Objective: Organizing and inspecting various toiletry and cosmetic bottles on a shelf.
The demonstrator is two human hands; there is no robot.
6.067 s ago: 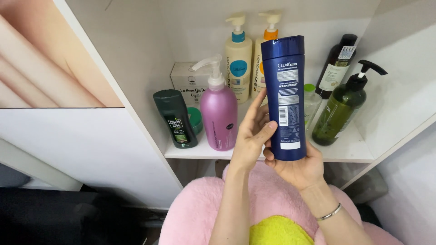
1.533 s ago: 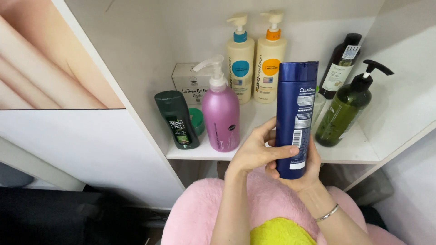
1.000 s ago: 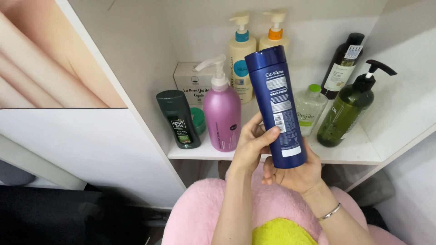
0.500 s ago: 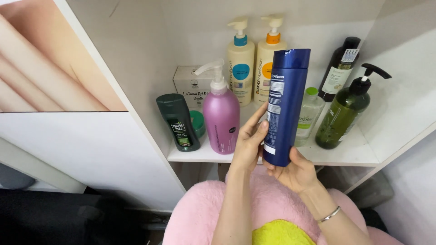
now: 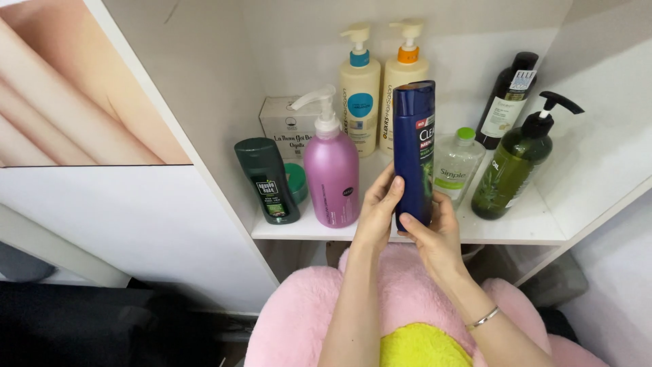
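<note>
Both hands grip the dark blue bottle (image 5: pixel 413 153), upright at the white shelf (image 5: pixel 530 221) front edge. Left hand (image 5: pixel 377 211) — fingers curled along its left side. Right hand (image 5: pixel 435 231) — thumb across the lower front, fingers wrapped behind, hidden. Bottle base covered by the hands; it hides part of the clear bottle (image 5: pixel 454 165) behind.

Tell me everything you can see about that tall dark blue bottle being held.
The dark blue bottle is tall, slim, glossy plastic with a flat flip cap, shut, on top. It stands upright, narrow side to the camera, with part of a green and red label showing. The left hand and right hand grip its lower part at the white shelf's front edge.
</note>
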